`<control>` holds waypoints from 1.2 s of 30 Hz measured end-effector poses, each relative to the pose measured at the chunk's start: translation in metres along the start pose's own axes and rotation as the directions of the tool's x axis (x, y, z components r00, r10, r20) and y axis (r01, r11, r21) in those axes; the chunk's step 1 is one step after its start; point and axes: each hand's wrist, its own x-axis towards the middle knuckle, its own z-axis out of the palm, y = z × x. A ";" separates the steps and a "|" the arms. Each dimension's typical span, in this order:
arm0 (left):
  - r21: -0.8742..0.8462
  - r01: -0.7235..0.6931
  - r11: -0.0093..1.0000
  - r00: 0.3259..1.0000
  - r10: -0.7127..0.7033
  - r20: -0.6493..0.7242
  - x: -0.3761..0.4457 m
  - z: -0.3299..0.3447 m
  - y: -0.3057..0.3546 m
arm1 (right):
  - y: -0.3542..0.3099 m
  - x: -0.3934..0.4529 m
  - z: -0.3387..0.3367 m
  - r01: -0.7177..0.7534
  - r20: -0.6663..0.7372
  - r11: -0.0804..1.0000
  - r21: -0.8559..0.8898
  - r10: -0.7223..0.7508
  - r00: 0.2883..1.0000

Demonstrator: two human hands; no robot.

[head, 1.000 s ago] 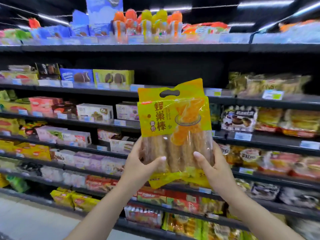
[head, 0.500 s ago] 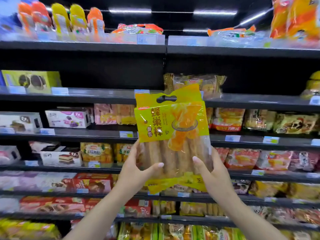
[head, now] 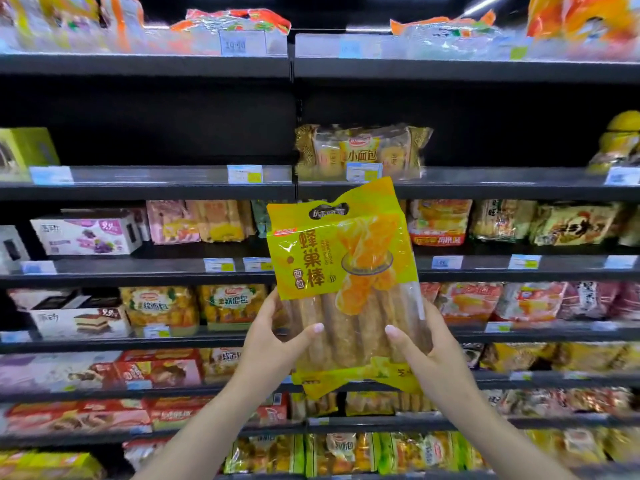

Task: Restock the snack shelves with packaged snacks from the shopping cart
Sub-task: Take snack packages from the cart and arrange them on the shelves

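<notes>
Only the head view here. Both hands were up in front of the snack shelves point(head: 485, 188), holding a yellow bread-stick bag point(head: 341, 282) upright between them. The left hand point(head: 273, 344) gripped the lower left edge, thumb across the clear window, and the right hand point(head: 427, 351) mirrored it on the lower right, so both were clamped on the bag. My guess is it was held face-out like that to match the label against the shelf before picking a slot. The bag was in the air, touching no shelf, its top overlapping the rail under the small-bread pack point(head: 362, 150).

Readable stuff: big red "蜂巢棒" down the bag front with "面包" beside it, and small English lettering too blurry to be sure of. The small-bread pack said "小面包". A white box point(head: 86, 235) on the left showed "9.9". One top-shelf price tag point(head: 242, 45) looked like 19.90, though it was smeared. The cart wasn't visible.
</notes>
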 end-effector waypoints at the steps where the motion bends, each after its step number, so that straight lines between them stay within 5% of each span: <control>1: 0.000 0.004 1.000 1.000 -0.004 0.009 0.005 0.000 -0.002 | -0.001 0.002 0.002 -0.013 0.001 1.000 -0.005 0.013 1.000; 11: -0.008 -0.004 1.000 0.989 0.006 0.147 0.041 -0.013 -0.034 | 0.008 0.023 0.037 -0.144 -0.065 0.989 -0.035 0.142 0.988; 22: -0.001 -0.013 1.000 0.976 0.013 0.216 0.046 -0.050 -0.064 | 0.010 0.019 0.077 -0.088 -0.139 0.996 -0.030 0.083 0.987; 29: -0.001 -0.013 1.000 0.983 0.013 0.186 0.059 -0.056 -0.057 | 0.015 0.016 0.067 -0.068 -0.051 0.993 -0.093 0.064 0.997; 36: -0.108 0.018 0.994 0.958 0.014 0.287 0.074 -0.012 -0.029 | 0.013 0.006 0.029 -0.097 -0.155 0.992 -0.078 0.084 0.984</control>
